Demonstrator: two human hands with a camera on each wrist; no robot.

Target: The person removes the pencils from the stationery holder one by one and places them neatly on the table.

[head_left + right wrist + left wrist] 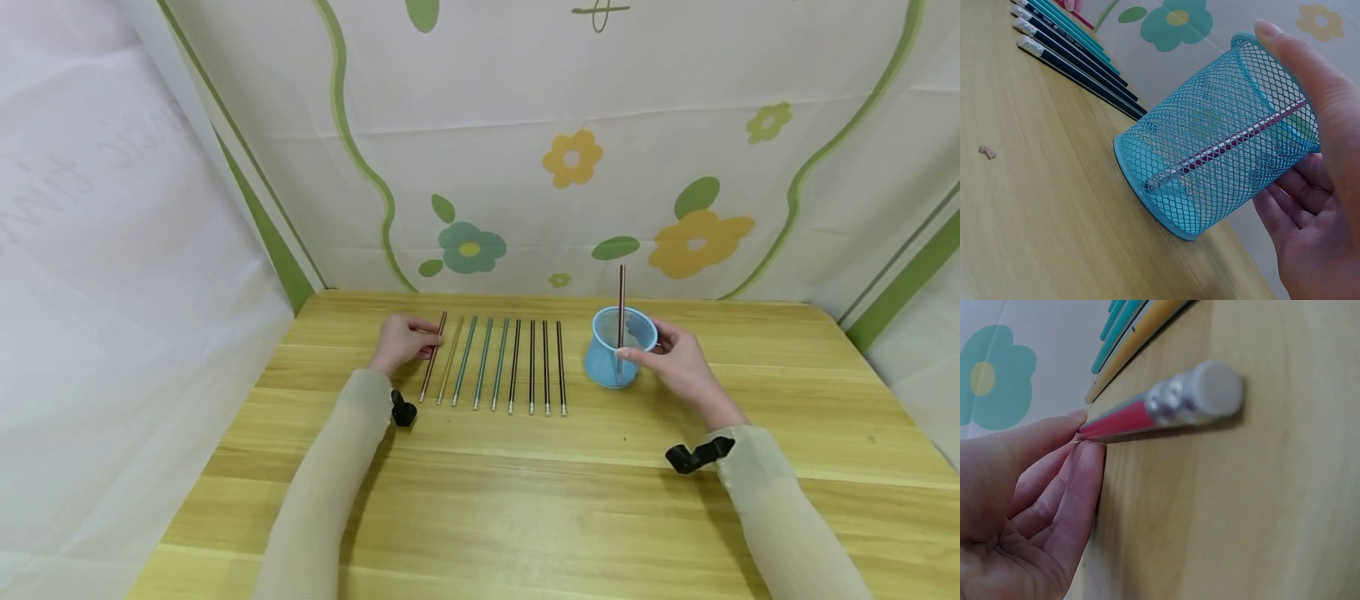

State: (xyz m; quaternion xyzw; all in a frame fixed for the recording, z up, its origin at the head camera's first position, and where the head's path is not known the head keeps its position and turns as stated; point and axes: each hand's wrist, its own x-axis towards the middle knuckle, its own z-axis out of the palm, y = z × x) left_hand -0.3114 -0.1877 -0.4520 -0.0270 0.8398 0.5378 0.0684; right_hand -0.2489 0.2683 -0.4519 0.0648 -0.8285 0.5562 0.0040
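Observation:
With its thumb and fingers, my left hand (405,340) pinches a red pencil (1125,420) at the left end of a row on the table. That pencil's white eraser and silver ferrule point toward me. My right hand (686,367) grips a light blue mesh pencil cup (602,367) by its right side, thumb at the rim. Inside the cup stands another red pencil (622,287), eraser end down, its upper part rising above the rim. The right wrist view shows this pencil's ferrule (1159,181) through the mesh near the cup's base.
Between the hands lie a yellow pencil (450,360), three teal pencils (483,362) and several black pencils (532,367), side by side with erasers toward me. A small brown crumb (987,152) is on the wooden table (525,500). A flower-patterned cloth (487,167) hangs behind.

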